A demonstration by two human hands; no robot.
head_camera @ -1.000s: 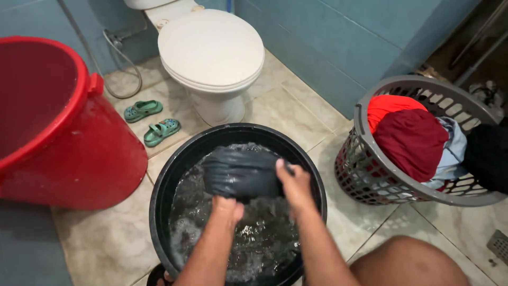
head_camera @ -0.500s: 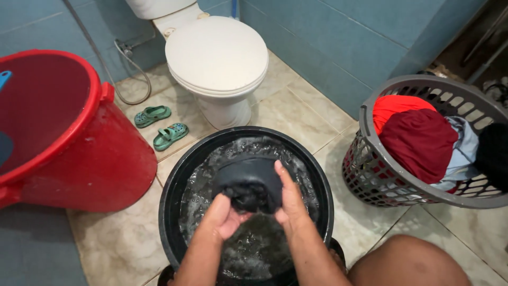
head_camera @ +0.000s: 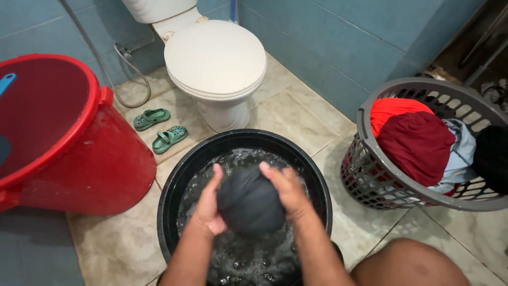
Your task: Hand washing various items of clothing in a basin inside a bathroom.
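Note:
A dark grey wet garment point(head_camera: 250, 205) is bunched into a ball above the soapy water in a round black basin point(head_camera: 180, 169). My left hand point(head_camera: 207, 204) presses against its left side and my right hand point(head_camera: 286, 191) cups its right side, so both hands grip it. Foamy water shows around and below the garment. My bare knee point(head_camera: 407, 262) is at the lower right.
A large red bucket point(head_camera: 90, 153) stands at the left. A white toilet point(head_camera: 214, 58) with its lid down is behind the basin, and a small pair of green sandals point(head_camera: 161, 130) lies beside it. A grey laundry basket point(head_camera: 370, 159) with red and dark clothes sits at the right.
The garment was spread wider a second ago; both hands have gathered it into a tight ball and drawn it nearer to me.

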